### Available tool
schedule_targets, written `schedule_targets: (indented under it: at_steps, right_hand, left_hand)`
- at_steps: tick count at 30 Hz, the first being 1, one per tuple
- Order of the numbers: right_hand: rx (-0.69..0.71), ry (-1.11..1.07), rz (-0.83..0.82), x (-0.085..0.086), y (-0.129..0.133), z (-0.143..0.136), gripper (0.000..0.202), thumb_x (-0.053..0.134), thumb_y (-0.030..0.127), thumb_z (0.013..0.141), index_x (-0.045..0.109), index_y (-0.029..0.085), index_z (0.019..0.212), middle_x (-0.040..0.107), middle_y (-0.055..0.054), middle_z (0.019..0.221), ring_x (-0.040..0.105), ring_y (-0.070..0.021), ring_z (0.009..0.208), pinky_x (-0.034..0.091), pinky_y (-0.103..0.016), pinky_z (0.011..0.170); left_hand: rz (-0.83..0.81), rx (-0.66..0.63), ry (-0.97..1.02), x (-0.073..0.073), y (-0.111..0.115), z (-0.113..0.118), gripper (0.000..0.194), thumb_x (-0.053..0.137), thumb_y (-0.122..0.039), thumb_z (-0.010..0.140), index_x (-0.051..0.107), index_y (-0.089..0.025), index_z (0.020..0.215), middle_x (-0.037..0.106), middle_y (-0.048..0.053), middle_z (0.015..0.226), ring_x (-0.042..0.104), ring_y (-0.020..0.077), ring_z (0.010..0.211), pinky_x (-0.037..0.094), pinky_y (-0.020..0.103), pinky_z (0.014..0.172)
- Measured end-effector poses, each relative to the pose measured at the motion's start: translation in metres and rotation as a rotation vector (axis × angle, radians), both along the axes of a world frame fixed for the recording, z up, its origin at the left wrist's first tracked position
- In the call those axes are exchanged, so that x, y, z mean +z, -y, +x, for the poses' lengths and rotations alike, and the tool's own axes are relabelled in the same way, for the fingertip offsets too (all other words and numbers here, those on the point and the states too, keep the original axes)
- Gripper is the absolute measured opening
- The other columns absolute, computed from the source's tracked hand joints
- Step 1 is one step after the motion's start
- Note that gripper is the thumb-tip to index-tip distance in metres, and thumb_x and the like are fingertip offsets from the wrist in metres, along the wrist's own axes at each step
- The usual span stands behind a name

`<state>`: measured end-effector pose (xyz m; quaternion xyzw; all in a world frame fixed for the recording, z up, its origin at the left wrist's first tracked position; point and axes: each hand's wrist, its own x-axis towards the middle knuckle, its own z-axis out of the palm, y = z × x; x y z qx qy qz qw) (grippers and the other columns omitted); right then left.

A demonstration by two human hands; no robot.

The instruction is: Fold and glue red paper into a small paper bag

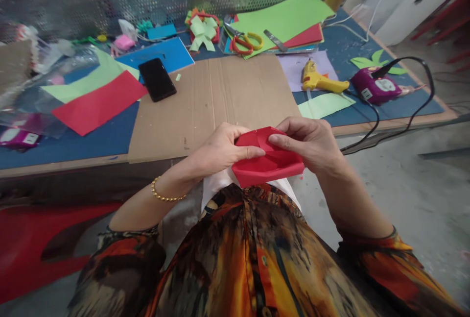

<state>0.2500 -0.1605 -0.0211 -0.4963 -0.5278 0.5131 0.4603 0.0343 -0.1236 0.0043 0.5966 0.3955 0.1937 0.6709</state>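
Between my hands, above my lap at the table's front edge, is a folded red paper box (pixel 270 160) with its hollow side facing me. My left hand (pixel 223 148) is closed on its left side, the thumb lying inside the fold. On the upper right side, my right hand (pixel 312 143) pinches the paper, thumb on the inner face and fingers behind. The fingers behind the paper are partly hidden. A sheet of brown cardboard (pixel 227 91) lies on the table just beyond my hands.
On the right lie a yellow glue gun (pixel 323 81) and a purple power box (pixel 378 85) with a black cable. Scissors (pixel 244 42) rest on green paper (pixel 286 15) at the back. A black phone (pixel 157 79) and red paper (pixel 99 103) are on the left.
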Motion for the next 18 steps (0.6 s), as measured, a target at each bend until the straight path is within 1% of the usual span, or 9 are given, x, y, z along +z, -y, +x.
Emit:
schedule_targets:
  at_steps: [4, 7, 12, 15, 18]
  right_hand:
    - [0.035, -0.028, 0.019, 0.0, 0.0, -0.001, 0.052, 0.094, 0.069, 0.07, 0.073, 0.022, 0.072, 0.069, 0.001, 0.064, 0.058, -0.0103, 0.054, 0.046, -0.023, 0.047]
    - [0.041, -0.027, 0.042, -0.002, -0.002, 0.0, 0.051, 0.093, 0.068, 0.072, 0.073, 0.021, 0.073, 0.069, 0.001, 0.065, 0.059, -0.01, 0.054, 0.047, -0.023, 0.046]
    - [0.023, -0.054, 0.074, -0.006, -0.004, -0.001, 0.046, 0.096, 0.063, 0.072, 0.076, 0.021, 0.074, 0.072, 0.001, 0.066, 0.062, -0.01, 0.054, 0.05, -0.022, 0.048]
    - [0.009, -0.083, 0.113, -0.008, -0.005, -0.003, 0.045, 0.095, 0.062, 0.073, 0.077, 0.021, 0.073, 0.073, 0.001, 0.066, 0.063, -0.0108, 0.055, 0.054, -0.023, 0.05]
    - [-0.029, -0.06, 0.191, -0.011, -0.005, -0.005, 0.045, 0.093, 0.064, 0.076, 0.077, 0.022, 0.074, 0.072, 0.001, 0.065, 0.063, -0.0119, 0.055, 0.056, -0.026, 0.05]
  left_hand:
    - [0.046, 0.006, -0.024, -0.001, -0.001, 0.0, 0.019, 0.085, -0.031, 0.08, 0.079, -0.014, 0.088, 0.078, 0.004, 0.083, 0.07, 0.0133, 0.069, 0.052, 0.021, 0.058]
    - [0.077, 0.003, -0.036, 0.0, -0.001, 0.001, 0.016, 0.083, -0.029, 0.08, 0.077, -0.014, 0.086, 0.075, 0.003, 0.08, 0.068, 0.0122, 0.066, 0.049, 0.02, 0.054]
    - [0.136, 0.006, -0.062, 0.0, -0.003, 0.001, 0.013, 0.08, -0.026, 0.079, 0.074, -0.015, 0.085, 0.07, 0.0, 0.076, 0.063, 0.0104, 0.063, 0.045, 0.019, 0.052]
    - [0.177, 0.037, -0.079, -0.001, -0.004, 0.002, 0.013, 0.079, -0.025, 0.079, 0.07, -0.015, 0.078, 0.067, -0.001, 0.072, 0.06, 0.0092, 0.06, 0.042, 0.019, 0.05]
    - [0.194, 0.086, -0.063, -0.001, -0.003, 0.003, 0.014, 0.078, -0.026, 0.078, 0.072, -0.015, 0.08, 0.069, -0.001, 0.072, 0.062, 0.0097, 0.061, 0.044, 0.019, 0.051]
